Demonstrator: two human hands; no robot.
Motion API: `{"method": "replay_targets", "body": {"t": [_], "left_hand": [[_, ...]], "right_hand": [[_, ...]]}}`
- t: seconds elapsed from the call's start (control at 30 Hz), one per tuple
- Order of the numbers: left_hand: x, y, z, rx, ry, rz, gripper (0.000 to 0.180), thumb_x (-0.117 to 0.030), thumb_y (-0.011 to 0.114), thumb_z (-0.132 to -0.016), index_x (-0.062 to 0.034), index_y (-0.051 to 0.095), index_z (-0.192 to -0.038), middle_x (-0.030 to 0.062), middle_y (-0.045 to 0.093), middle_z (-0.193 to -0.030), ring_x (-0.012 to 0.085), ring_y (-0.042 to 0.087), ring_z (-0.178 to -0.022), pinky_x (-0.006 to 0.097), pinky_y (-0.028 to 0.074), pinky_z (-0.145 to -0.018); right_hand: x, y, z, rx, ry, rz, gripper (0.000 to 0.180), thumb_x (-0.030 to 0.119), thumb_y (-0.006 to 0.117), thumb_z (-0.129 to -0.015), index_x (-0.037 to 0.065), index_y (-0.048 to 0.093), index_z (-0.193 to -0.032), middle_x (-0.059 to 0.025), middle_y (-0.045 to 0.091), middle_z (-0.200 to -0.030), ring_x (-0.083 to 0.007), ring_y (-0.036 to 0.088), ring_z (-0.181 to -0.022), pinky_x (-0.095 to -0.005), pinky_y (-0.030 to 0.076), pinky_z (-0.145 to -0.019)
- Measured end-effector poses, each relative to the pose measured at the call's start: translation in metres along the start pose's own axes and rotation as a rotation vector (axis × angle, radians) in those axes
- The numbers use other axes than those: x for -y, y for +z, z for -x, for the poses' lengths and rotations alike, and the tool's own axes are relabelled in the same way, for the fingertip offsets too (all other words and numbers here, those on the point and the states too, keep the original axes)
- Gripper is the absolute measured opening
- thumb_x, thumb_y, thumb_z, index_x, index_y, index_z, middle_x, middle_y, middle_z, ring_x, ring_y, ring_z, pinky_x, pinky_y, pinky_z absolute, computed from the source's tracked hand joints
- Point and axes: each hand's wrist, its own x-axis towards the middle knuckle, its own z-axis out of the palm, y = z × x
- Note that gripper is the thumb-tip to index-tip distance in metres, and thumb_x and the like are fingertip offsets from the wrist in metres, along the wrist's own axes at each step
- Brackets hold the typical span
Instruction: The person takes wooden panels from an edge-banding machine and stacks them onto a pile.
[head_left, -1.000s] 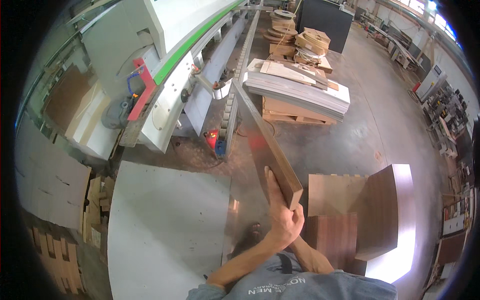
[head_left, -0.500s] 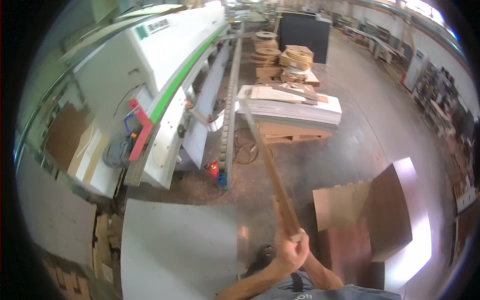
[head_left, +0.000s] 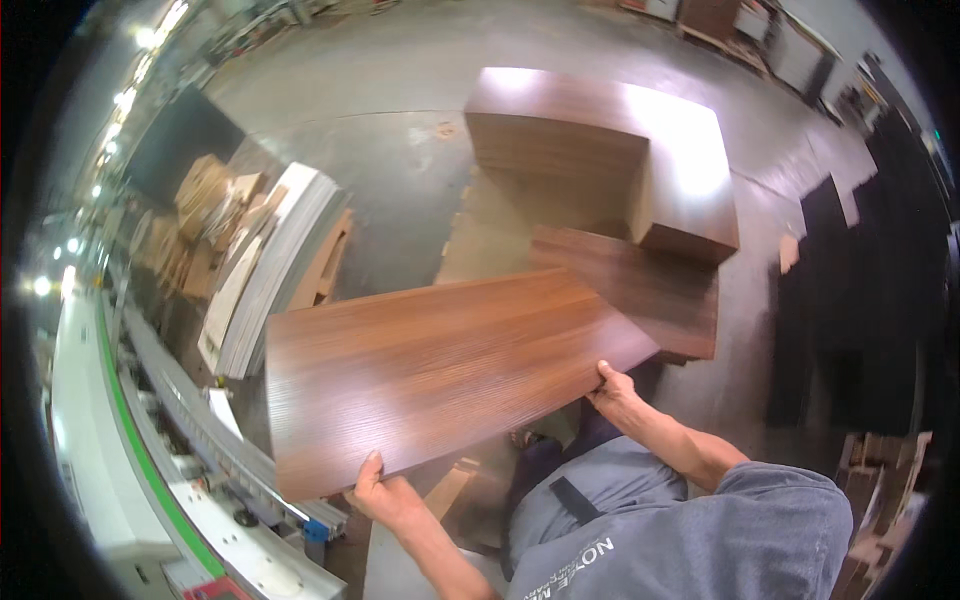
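Observation:
A brown wood-grain panel (head_left: 440,375) is held out in front of me, its broad face turned up. My left hand (head_left: 385,495) grips the near edge toward the left corner, thumb on top and fingers hidden beneath. Near the right end, my right hand (head_left: 612,388) is closed on the same edge, its thumb also on the face. Just past the panel's right end lies a low stack of dark brown panels (head_left: 650,290), partly covered by it. Beside that stand taller stacks of brown panels (head_left: 560,115) with shiny tops.
To the left stands a pile of pale boards (head_left: 275,270) on a pallet, with cardboard-coloured rolls (head_left: 205,190) behind it. A white machine with a green stripe (head_left: 125,420) and a roller track runs along the lower left. Large dark panels (head_left: 860,280) occupy the right.
I have turned to the right, toward the brown stacks. The panel, seen edge-on before with my hands together at its end, now lies face up with my hands spread apart along its edge.

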Motion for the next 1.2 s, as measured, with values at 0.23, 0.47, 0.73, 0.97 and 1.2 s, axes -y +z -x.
{"method": "replay_targets", "body": {"t": [0.23, 0.47, 0.73, 0.97, 1.2], "left_hand": [[0.184, 0.086, -0.024, 0.211, -0.574, -0.103, 0.035, 0.007, 0.057, -0.07, 0.0083, 0.057, -0.105, 0.0144, 0.06, -0.107, 0.0278, 0.058, -0.103, 0.04, 0.045, -0.097], [0.37, 0.162, -0.048, 0.305, -0.822, -0.134, 0.037, 0.012, 0.057, -0.071, 0.0068, 0.057, -0.108, 0.0135, 0.06, -0.11, 0.0271, 0.057, -0.105, 0.04, 0.044, -0.099], [0.551, 0.178, -0.061, 0.463, -0.911, -0.206, 0.032, 0.007, 0.061, -0.084, 0.0036, 0.058, -0.116, 0.012, 0.061, -0.117, 0.0263, 0.058, -0.109, 0.039, 0.046, -0.1], [0.642, 0.151, -0.052, 0.439, -1.145, -0.506, 0.037, -0.006, 0.065, -0.089, 0.0072, 0.052, -0.121, 0.017, 0.064, -0.114, 0.0291, 0.063, -0.104, 0.042, 0.053, -0.094], [0.675, 0.147, -0.121, 0.859, -0.377, -1.424, 0.015, -0.011, 0.068, -0.085, 0.0028, 0.064, -0.089, 0.0144, 0.069, -0.078, 0.0196, 0.067, -0.066, 0.032, 0.054, -0.056]], "right_hand": [[0.09, -0.09, -0.058, -0.265, -0.225, -0.271, 0.042, 0.006, 0.059, -0.093, 0.01, 0.031, -0.125, -0.0134, 0.043, -0.133, -0.0345, 0.053, -0.115, -0.0634, 0.05, -0.088], [0.166, -0.114, -0.148, -0.503, -0.421, -0.305, 0.045, 0.008, 0.06, -0.093, 0.009, 0.032, -0.128, -0.0131, 0.044, -0.132, -0.0294, 0.052, -0.116, -0.0552, 0.049, -0.092], [0.181, -0.149, -0.281, -0.51, -0.527, -0.189, 0.056, 0.022, 0.065, -0.092, 0.007, 0.032, -0.135, -0.0143, 0.046, -0.133, -0.0326, 0.053, -0.114, -0.0564, 0.05, -0.09], [0.183, -0.203, -0.344, -0.68, -0.145, 0.067, 0.052, 0.032, 0.062, -0.093, -0.006, 0.038, -0.119, -0.0237, 0.053, -0.119, -0.0324, 0.065, -0.092, -0.0435, 0.061, -0.071], [0.243, -0.252, -0.379, -0.52, -0.13, 0.764, 0.035, 0.031, 0.06, -0.092, -0.003, 0.066, -0.086, -0.0112, 0.067, -0.069, -0.015, 0.064, -0.058, -0.0298, 0.053, -0.055]]}}
